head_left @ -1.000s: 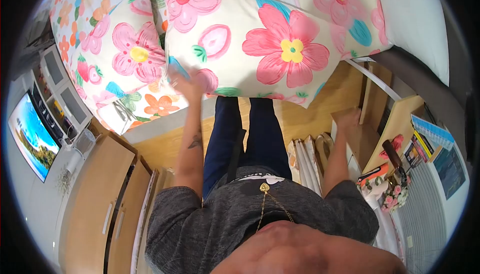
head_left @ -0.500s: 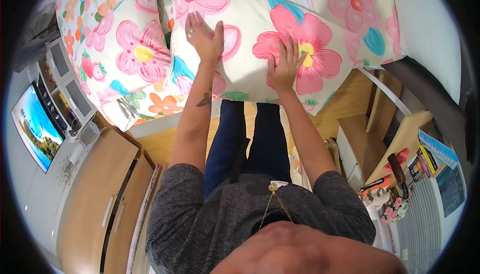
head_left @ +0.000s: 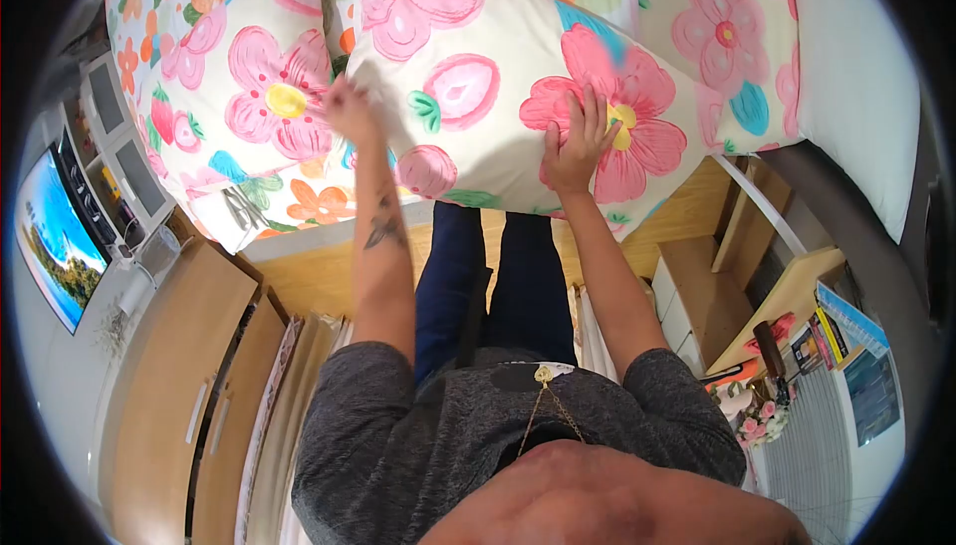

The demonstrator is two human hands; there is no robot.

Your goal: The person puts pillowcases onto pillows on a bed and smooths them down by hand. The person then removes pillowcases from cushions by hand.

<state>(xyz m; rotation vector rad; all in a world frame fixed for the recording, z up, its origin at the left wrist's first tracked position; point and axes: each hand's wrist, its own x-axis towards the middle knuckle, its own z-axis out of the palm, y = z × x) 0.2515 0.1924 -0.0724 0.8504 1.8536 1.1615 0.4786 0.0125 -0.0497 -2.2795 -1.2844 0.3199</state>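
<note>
A cream pillow (head_left: pixel 518 37) printed with pink flowers and a strawberry lies on the bed in front of me. My right hand (head_left: pixel 578 141) rests flat on it, fingers spread over the large pink flower. At the pillow's left edge is my left hand (head_left: pixel 353 112), blurred by motion. Its fingers look bent, but whether they grip the edge I cannot make out. Just left of that hand lies a second flowered pillow (head_left: pixel 224 47), with a pink, yellow-centred flower on it.
More flowered bedding (head_left: pixel 717 17) spreads behind, beside a white pillow or cushion (head_left: pixel 856 77) at the right. A wooden cabinet (head_left: pixel 179 376) and a lit television (head_left: pixel 62 236) stand left. On the right are a wooden shelf unit (head_left: pixel 702 291), books (head_left: pixel 822 341) and pink flowers (head_left: pixel 762 420).
My left hand has moved left from the pillow's top to its left edge, uncovering the printed strawberry. My right hand stays on the large flower. The view has shifted slightly.
</note>
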